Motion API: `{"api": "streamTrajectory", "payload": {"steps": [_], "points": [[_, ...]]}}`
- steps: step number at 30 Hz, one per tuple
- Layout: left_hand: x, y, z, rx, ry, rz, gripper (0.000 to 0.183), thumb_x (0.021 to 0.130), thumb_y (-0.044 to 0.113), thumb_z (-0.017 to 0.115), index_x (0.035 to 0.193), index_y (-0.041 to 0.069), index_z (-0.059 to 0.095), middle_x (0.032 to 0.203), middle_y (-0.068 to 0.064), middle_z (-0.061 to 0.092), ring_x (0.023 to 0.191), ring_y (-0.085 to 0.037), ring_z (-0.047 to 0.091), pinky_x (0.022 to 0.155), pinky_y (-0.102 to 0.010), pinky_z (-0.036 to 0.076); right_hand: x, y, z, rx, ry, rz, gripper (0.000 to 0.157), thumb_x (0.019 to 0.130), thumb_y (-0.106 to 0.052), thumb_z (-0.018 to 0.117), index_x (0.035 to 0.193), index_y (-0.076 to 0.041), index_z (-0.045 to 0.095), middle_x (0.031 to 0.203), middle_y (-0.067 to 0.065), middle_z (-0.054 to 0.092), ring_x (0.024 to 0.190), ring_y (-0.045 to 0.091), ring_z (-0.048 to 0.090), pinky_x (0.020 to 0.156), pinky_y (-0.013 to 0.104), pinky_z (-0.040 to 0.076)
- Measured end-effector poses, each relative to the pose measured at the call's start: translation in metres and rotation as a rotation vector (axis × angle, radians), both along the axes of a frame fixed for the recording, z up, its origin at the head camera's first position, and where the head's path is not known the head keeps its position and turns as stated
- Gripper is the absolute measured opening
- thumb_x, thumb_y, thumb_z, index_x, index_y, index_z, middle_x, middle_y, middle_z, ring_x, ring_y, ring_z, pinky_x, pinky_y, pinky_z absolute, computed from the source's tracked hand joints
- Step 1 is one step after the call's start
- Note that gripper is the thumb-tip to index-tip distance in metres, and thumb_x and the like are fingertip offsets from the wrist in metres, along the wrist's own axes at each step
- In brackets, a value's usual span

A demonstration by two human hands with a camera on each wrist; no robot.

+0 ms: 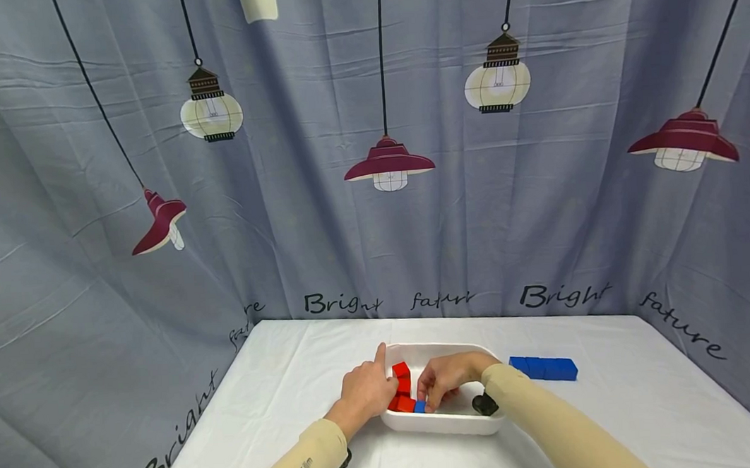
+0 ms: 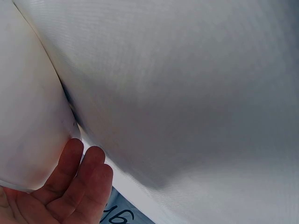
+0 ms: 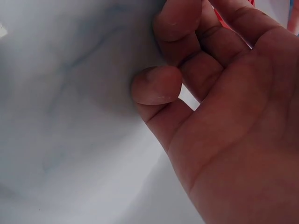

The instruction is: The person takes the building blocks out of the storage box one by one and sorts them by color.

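A white plastic tub (image 1: 442, 425) stands on the table with several red blocks (image 1: 402, 384) along its left side. My left hand (image 1: 367, 388) holds the tub's left wall, thumb over the rim. In the left wrist view its fingers (image 2: 96, 175) lie against the outside of the wall. Inside the tub, my right hand (image 1: 447, 377) pinches a small blue block (image 1: 419, 407) between thumb and index finger, beside the front red block. The right wrist view shows the curled fingers (image 3: 180, 21) low over the tub floor; the blue block is hidden there.
A row of blue blocks (image 1: 543, 368) lies on the white-covered table (image 1: 651, 396), right of the tub. A grey curtain (image 1: 323, 215) printed with lamps hangs behind the table. The right wrist's black strap device (image 1: 485, 404) overlaps the tub's front right corner.
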State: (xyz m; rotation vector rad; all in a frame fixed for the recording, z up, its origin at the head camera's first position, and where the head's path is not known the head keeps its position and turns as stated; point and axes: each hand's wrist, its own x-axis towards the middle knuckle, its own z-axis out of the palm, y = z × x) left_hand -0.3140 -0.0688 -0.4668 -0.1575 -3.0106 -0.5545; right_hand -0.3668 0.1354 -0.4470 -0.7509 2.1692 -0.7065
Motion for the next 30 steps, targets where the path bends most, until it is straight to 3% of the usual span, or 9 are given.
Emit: {"api": "streamTrajectory", "payload": {"steps": [12, 23, 30], "points": [[0.001, 0.0, -0.001, -0.01, -0.001, 0.001, 0.07, 0.094, 0.035, 0.06, 0.155, 0.009, 0.037, 0.113, -0.016, 0.071, 0.091, -0.03, 0.068, 0.087, -0.049, 0.055, -0.005, 0.006, -0.005, -0.049, -0.05, -0.025, 0.027, 0.08, -0.017, 0.074, 0.107, -0.021, 0.077, 0.07, -0.006, 0.059, 0.06, 0.013, 0.045, 0.053, 0.022, 0.035], [0.001, 0.001, -0.001, -0.006, -0.009, 0.01, 0.072, 0.093, 0.034, 0.061, 0.155, 0.01, 0.036, 0.116, -0.014, 0.07, 0.094, -0.03, 0.067, 0.089, -0.05, 0.055, -0.006, 0.016, -0.006, -0.061, 0.007, -0.076, 0.012, 0.081, -0.02, 0.076, 0.092, -0.016, 0.074, 0.07, -0.006, 0.058, 0.061, 0.013, 0.046, 0.055, 0.025, 0.033], [0.0, 0.0, 0.0, -0.012, -0.005, 0.01, 0.072, 0.092, 0.035, 0.061, 0.156, 0.01, 0.036, 0.115, -0.014, 0.071, 0.092, -0.028, 0.067, 0.087, -0.048, 0.055, -0.008, 0.022, -0.008, -0.088, 0.025, -0.102, 0.012, 0.086, -0.023, 0.075, 0.091, -0.014, 0.07, 0.072, -0.003, 0.057, 0.061, 0.014, 0.047, 0.056, 0.025, 0.034]]}}
